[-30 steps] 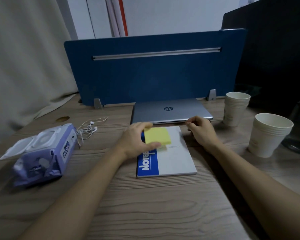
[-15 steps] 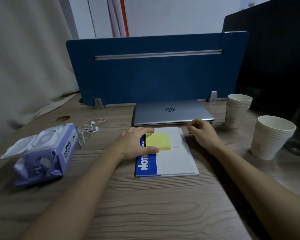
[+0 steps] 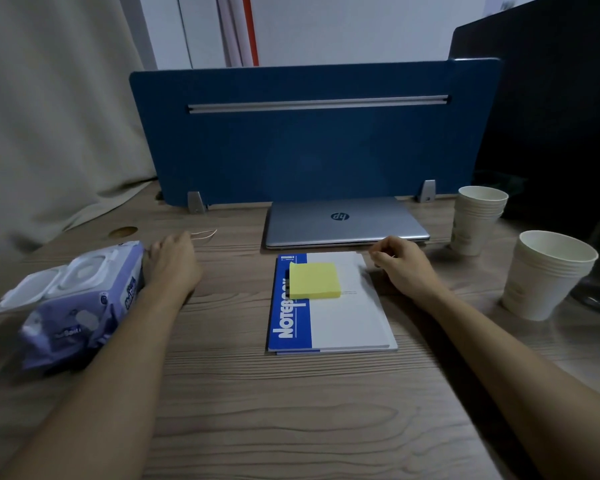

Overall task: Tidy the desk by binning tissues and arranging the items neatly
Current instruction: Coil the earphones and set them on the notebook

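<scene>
Desk mostly tidied: sticky pad sat on notebook before laptop; left hand curled over earphone wire beside wipes, right hand loosely closed, empty; no tissues visible.

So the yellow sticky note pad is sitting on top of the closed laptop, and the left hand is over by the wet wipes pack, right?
Not quite. In the head view the yellow sticky note pad sits on the notebook, not on the closed laptop behind it. The left hand is indeed by the wet wipes pack.
</scene>
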